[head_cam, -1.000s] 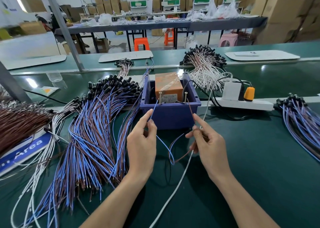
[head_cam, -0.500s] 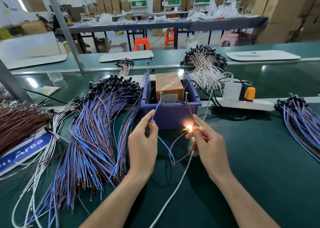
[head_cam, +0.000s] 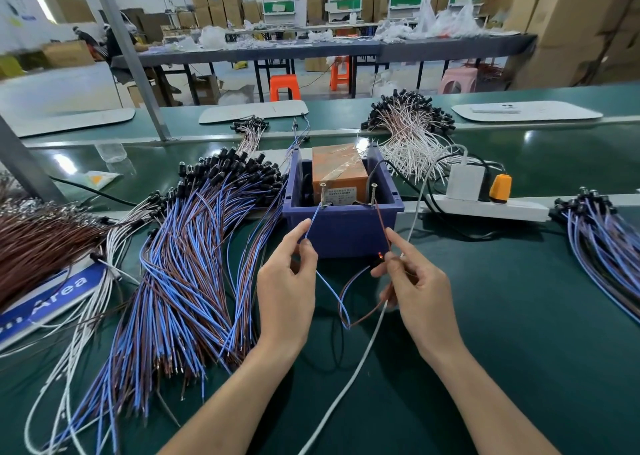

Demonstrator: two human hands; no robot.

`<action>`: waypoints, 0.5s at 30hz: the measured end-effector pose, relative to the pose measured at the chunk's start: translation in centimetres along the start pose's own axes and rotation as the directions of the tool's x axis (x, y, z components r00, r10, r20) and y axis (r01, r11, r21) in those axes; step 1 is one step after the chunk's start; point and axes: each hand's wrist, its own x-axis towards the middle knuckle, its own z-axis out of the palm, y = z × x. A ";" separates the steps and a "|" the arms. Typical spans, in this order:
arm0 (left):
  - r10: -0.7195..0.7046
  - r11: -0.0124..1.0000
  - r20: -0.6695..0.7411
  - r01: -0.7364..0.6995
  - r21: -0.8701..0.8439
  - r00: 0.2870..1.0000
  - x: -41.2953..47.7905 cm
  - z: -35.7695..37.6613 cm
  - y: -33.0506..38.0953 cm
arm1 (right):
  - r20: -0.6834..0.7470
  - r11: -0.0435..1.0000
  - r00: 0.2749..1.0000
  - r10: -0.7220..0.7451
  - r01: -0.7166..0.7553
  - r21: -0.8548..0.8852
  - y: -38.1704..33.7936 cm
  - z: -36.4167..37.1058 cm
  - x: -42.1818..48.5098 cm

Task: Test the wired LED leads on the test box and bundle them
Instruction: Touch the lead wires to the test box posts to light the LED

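Your left hand pinches the blue wire between thumb and forefinger; the wire's end reaches the left screw on the test box. Your right hand pinches the brown wire, which runs up to the right screw. The LED at its fingertips glows faint orange. The box stands on the desk, just right of a lead pile.
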 end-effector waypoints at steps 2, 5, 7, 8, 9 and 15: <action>-0.004 1.000 -0.005 0.004 -0.002 1.000 0.0 0.0 0.0 | 0.001 1.000 1.000 0.000 0.000 0.003 0.1 0.0 0.0; -0.005 1.000 -0.010 0.005 -0.007 1.000 0.0 0.0 0.0 | 0.001 1.000 1.000 -0.002 0.002 0.013 0.2 0.0 0.0; -0.006 1.000 -0.008 0.006 -0.008 1.000 0.0 0.0 0.0 | 0.003 1.000 1.000 -0.004 0.004 0.017 0.2 0.0 0.0; -0.005 1.000 -0.008 0.005 -0.007 1.000 0.0 0.0 0.0 | 0.005 1.000 1.000 -0.004 0.004 0.019 0.2 0.0 0.0; -0.004 1.000 -0.008 0.004 -0.006 1.000 0.0 0.0 0.0 | 0.007 1.000 1.000 -0.005 0.005 0.021 0.2 0.0 0.0; -0.003 1.000 -0.015 0.003 -0.020 1.000 0.0 0.1 -0.1 | 0.019 1.000 1.000 0.000 -0.001 0.027 0.2 0.1 0.0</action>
